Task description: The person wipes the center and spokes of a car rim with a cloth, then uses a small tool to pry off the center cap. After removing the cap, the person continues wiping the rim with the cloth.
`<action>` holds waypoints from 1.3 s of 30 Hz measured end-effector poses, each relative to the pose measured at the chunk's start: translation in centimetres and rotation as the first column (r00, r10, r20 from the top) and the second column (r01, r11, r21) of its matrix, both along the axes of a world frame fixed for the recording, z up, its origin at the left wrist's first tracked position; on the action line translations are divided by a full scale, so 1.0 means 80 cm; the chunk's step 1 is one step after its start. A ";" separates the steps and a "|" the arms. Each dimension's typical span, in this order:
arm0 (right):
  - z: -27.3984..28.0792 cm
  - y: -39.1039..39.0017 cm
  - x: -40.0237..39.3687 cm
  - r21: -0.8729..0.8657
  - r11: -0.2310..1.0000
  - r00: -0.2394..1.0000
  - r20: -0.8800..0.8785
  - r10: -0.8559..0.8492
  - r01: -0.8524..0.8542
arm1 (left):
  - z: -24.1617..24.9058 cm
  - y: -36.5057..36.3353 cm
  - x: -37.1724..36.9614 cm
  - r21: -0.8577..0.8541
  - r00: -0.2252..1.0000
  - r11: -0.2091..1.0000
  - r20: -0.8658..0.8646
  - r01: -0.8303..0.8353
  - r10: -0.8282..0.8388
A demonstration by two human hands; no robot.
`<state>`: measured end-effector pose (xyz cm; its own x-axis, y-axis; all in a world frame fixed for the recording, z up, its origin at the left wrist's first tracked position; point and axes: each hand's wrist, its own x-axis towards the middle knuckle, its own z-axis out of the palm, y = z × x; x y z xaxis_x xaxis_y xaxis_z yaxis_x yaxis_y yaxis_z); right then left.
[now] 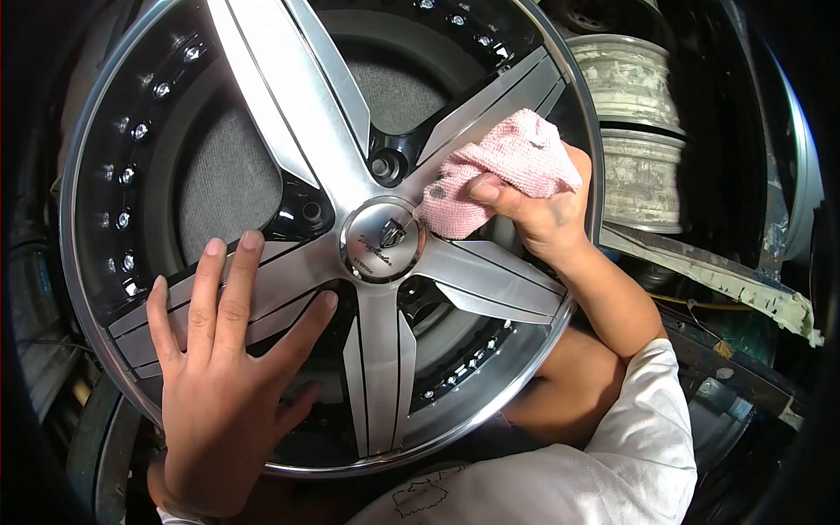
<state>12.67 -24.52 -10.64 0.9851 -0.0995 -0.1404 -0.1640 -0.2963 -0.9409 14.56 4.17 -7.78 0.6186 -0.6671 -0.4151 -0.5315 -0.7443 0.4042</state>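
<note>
The right hand (553, 203) had its fingers clamped on a pink cloth (516, 157) just above and right of the cap (382, 239) in the middle of the wheel (379, 341), while the left hand (214, 385) — fingers spread apart — was over a spoke (297, 273) below and left of that cap.

From far away, I'm looking into a workshop for wheels. I can tell because a big shiny wheel (382, 254) fills most of my view, with a smudgy pink rag (525, 162) over it. Just right of the big wheel I see two old rims (643, 179), dull and patchy. Also right of it, nearer the person, is a long beam (713, 278) with rough, chipped edges.
</note>
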 end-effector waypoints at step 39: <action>0.008 -0.027 0.024 0.674 0.719 0.985 -0.079 -0.155 0.167 | 0.011 -0.023 0.002 -0.299 0.938 0.945 0.269 -0.135 0.219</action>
<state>14.61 -26.67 -10.03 0.9602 -0.1288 -0.2477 -0.1661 0.4495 -0.8777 14.72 2.33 -6.91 0.8030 -0.5958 -0.0141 -0.5270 -0.7210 0.4499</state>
